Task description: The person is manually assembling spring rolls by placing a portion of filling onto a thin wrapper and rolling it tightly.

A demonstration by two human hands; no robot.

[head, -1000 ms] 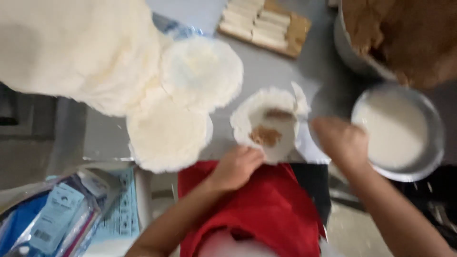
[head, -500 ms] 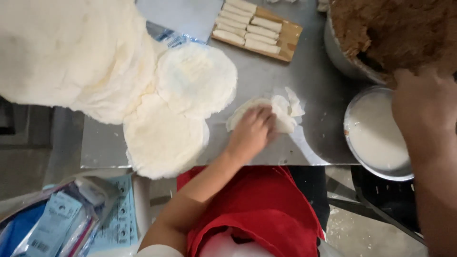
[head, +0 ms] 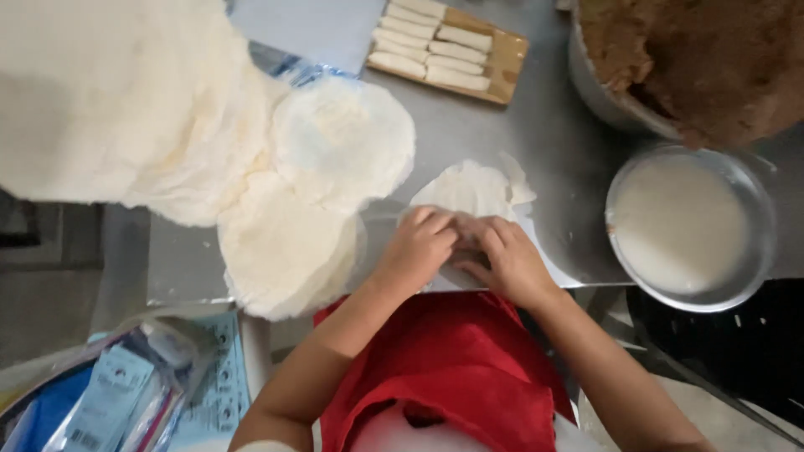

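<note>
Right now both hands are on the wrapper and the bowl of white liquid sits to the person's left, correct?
Not quite. In the head view the left hand and right hand are on the wrapper, but the bowl of white liquid sits to the person's right.

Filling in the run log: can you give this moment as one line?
left hand: on wrapper | right hand: on wrapper, beside left | batter bowl: to the right | finished rolls: on board, far side

White wrapper [head: 471, 188]; red garment [head: 452, 360]; brown filling [head: 703, 59]; grey table [head: 544, 151].
</note>
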